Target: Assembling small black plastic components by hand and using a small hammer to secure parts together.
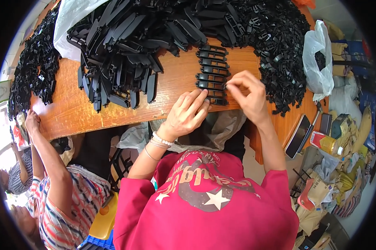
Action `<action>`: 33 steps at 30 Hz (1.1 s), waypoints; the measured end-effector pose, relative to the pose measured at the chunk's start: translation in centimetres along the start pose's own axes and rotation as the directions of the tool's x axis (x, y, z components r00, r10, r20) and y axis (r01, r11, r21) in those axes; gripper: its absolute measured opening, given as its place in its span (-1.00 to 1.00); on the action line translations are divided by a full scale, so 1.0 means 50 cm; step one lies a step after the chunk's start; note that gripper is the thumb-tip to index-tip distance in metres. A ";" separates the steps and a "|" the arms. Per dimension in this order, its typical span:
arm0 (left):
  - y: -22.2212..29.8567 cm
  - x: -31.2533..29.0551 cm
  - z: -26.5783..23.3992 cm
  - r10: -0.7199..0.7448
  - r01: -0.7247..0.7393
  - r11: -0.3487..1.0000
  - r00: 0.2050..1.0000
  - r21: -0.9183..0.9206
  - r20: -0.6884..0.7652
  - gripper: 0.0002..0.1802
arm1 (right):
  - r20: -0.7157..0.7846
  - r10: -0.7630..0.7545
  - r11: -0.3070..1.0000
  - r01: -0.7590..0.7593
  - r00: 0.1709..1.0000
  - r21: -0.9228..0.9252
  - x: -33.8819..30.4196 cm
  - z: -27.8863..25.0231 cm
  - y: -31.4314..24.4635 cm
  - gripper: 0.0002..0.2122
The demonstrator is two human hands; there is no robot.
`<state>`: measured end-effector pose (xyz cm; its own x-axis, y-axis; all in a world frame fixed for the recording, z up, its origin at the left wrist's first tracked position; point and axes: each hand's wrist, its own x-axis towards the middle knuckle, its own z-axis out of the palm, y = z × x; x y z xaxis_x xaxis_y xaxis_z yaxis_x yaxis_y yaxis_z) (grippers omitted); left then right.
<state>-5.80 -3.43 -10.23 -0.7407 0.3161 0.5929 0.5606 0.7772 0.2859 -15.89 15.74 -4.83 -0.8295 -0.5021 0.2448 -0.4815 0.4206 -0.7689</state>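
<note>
Several long black plastic parts (211,68) lie side by side in a column on the wooden table, in front of me. My left hand (187,111) has its curled fingertips against the left end of one of the nearest black parts (215,86). At the opposite end of that column, my right hand (249,95) is closed in a pinch, thumb against forefinger. Whatever the pinch holds is too small or too hidden to name.
A heap of long black parts (125,46) covers the table's back left. Small black pieces (279,54) pile up at the right, beside a clear plastic bag (318,62) and a phone (298,135). Another person's hand (32,121) is at the left pile (36,62).
</note>
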 end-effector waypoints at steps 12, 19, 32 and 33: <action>-0.002 -0.002 0.001 0.006 -0.006 0.999 1.000 -0.036 0.001 -0.73 | 0.141 -0.012 0.998 0.022 0.990 -0.066 -0.008 0.032 -0.018 -0.92; -0.002 0.004 0.000 0.006 -0.007 0.999 1.000 -0.051 -0.008 -0.74 | 0.119 -0.034 0.979 0.057 0.992 -0.197 -0.016 0.042 -0.022 -0.91; 0.008 0.009 -0.006 -0.025 0.025 1.000 1.000 -0.015 0.010 -0.68 | -0.220 -0.042 0.940 -0.036 0.975 -0.338 0.124 0.013 0.105 -0.88; 0.008 0.008 -0.005 -0.024 0.024 1.000 1.000 -0.014 0.013 -0.68 | -0.230 -0.041 0.939 -0.041 0.972 -0.341 0.127 0.020 0.109 -0.87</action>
<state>-5.77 -3.14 -9.71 -0.7587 0.3042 0.5761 0.5476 0.7769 0.3109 -23.49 14.08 -8.05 -0.8519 -0.3316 0.4053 -0.5146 0.6735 -0.5306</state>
